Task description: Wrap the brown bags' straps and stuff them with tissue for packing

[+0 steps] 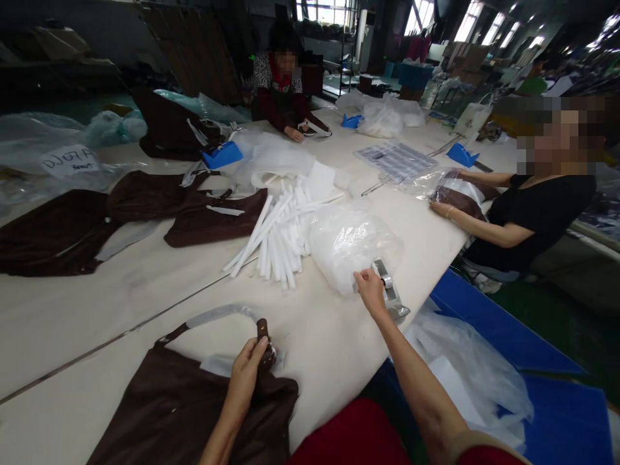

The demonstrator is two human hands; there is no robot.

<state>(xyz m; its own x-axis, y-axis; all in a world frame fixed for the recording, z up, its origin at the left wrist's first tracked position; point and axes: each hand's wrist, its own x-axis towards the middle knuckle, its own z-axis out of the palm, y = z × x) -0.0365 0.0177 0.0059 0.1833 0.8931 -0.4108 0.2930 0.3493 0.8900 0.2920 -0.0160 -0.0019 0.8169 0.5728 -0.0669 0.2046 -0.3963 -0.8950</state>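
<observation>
**Left hand clenched on a brown strap, right hand beside the tape dispenser**

From the head camera, we look down along a long white table (92, 323). Our left hand (245, 381) is clenched around the end of a brown strap (263, 332). The strap belongs to a brown bag (194, 413) lying at the table's near edge, below the white tubes (271, 239), our landmark here. A white sleeve (217, 315) covers part of the strap and arches toward our fist. A grip close to the strap's end, with the bag kept flat, seems the steadiest way to work here.

Our right hand (371, 292) lies to the right of the tubes, its fingers loosely spread against a bundle of clear plastic (351, 248) and just beside a tape dispenser (391, 290). We cannot tell whether it grasps the dispenser.

The tubes and bundle stand in our way across the table. Beyond the tubes, to the left, lie brown cloth pieces (121, 219) and a blue plastic wedge (221, 155). Farther right, a co-worker's hands (455, 194) rest on a brown piece in a clear bag (416, 181). Past the tubes, another co-worker's hands (295, 132) work at the table's far end.
</observation>
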